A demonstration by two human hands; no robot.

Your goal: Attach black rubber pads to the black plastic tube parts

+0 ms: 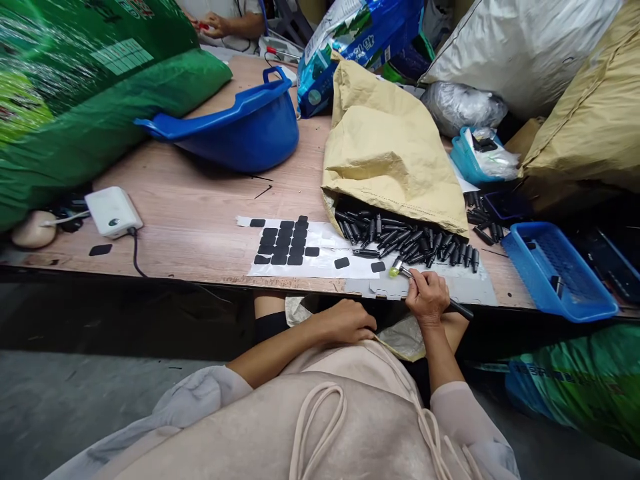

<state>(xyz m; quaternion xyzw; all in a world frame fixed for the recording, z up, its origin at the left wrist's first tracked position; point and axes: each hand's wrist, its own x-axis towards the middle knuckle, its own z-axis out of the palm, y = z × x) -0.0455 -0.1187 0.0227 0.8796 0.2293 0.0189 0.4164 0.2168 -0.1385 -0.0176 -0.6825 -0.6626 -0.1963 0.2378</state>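
My right hand [429,295] is wrapped round the handle of a small hammer [461,309]. The hammer's metal and yellow-green head lies over the grey sheet [367,287] at the table's front edge. Just beyond it is a heap of black cylindrical parts [413,241], spilling from the mouth of a tan paper sack [390,140]. My left hand [351,321] rests low at my lap with its fingers curled, by the rim of an open bag [407,337]; what its fingertips hold is hidden. Black rounded stickers [283,243] sit in rows on a white backing sheet [324,233].
A blue basin [240,130] stands at the back left, near a large green sack [115,100]. A white adapter [114,212] with a cable lies on the left. To the right is a blue basket [555,267]. Another person's hand [216,25] shows at the far side.
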